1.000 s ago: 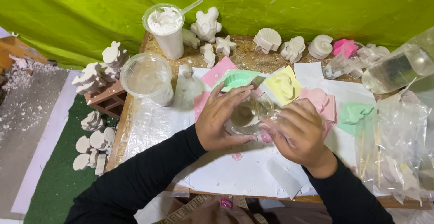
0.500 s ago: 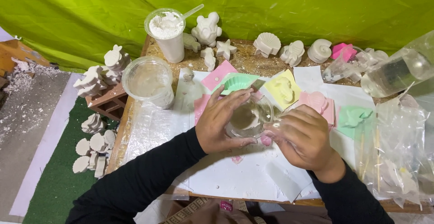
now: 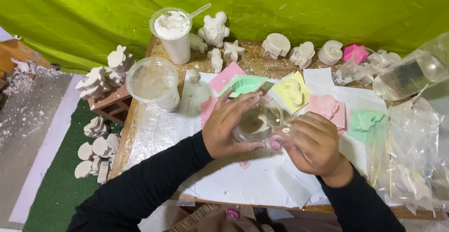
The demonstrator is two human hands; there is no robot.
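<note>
My left hand [image 3: 230,125] wraps around a small clear plastic cup [image 3: 256,122] with a pale grey mix in its bottom, holding it just above the white sheet [image 3: 243,180] on the table. My right hand [image 3: 312,144] is closed at the cup's right rim, fingers pinched against it; what they pinch is hidden. Coloured moulds lie just beyond the cup: pink [image 3: 225,76], green [image 3: 245,85], yellow [image 3: 291,91], pale pink [image 3: 325,106].
A tall cup of white powder with a spoon [image 3: 173,32] and a wide clear tub [image 3: 152,82] stand at the back left. White plaster figures [image 3: 276,46] line the far edge. Clear bags [image 3: 411,148] and a bottle [image 3: 411,73] crowd the right. More casts [image 3: 96,150] lie on the floor left.
Both hands and the cup stay in nearly the same place; the right hand's fingers have shifted slightly at the cup's rim.
</note>
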